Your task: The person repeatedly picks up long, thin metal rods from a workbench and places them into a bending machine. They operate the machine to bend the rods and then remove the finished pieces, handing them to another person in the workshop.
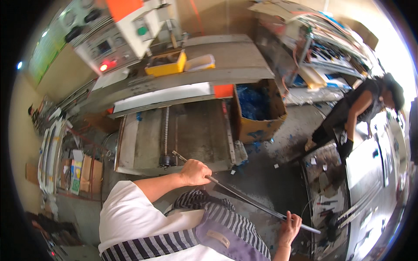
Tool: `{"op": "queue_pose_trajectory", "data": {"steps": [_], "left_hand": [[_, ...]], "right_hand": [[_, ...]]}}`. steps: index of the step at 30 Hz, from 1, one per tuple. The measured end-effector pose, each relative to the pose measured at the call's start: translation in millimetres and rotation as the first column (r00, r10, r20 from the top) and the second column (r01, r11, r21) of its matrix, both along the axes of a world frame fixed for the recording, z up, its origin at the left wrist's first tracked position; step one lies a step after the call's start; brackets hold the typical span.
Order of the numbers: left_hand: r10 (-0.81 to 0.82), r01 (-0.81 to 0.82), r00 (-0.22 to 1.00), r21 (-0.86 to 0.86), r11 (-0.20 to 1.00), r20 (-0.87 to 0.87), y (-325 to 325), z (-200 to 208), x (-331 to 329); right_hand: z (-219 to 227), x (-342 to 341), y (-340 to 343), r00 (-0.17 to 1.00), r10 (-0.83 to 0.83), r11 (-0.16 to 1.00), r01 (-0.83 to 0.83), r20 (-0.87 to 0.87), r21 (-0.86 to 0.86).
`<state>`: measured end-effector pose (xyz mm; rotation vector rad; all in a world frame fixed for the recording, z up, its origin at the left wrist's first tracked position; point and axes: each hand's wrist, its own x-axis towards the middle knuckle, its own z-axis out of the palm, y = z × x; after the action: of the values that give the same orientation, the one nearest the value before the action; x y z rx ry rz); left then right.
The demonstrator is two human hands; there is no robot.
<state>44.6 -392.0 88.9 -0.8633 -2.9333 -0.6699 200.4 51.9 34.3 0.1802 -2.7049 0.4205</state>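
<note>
In the head view, we have a long, thin metal bar in both hands, slanting down from the machine's front edge toward our right side. Our left hand is closed around it near its upper end, the fingers curled firmly, with a short stub poking out beyond the fist. Our right hand grips it near the lower end, fingers and thumb wrapped lightly about it, and a short tail runs past them.

The stub appears over the front of the machine bed, just beside the black round fitting at the foot of the threaded spindle; we cannot tell its height above them, nor whether it touches.

To handle this well, we would keep both grips, since a piece this long probably swings or flexes if one lets go. We should turn it slowly, letting the left hand steer and the right carry the tail. We ought to watch both ends: the stub could knock the fitting, and the tail points toward the cluttered counter on our right, where a co-worker leans over. Bare fingers should stay off any sharp edge.
</note>
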Motion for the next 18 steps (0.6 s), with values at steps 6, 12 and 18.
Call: {"op": "queue_pose_trajectory", "data": {"steps": [6,12,18], "left_hand": [[0.256,-0.255,0.967,0.055,0.965,-0.007,-139.7,21.4,43.8],[0.318,-0.313,0.94,0.059,0.948,-0.121,-305.1,39.1,67.6],[0.472,-0.462,0.87,0.104,0.881,-0.142,-430.3,63.0,82.7]], "right_hand": [[35.7,-52.2,-54.2,0.986,-0.023,0.997,0.035,-0.167,0.073],[56.1,-111.4,-201.7,0.957,0.169,0.979,-0.135,-0.234,0.153],[67.9,-150.3,-347.1,0.94,0.206,0.976,-0.178,-0.271,0.124]]}}
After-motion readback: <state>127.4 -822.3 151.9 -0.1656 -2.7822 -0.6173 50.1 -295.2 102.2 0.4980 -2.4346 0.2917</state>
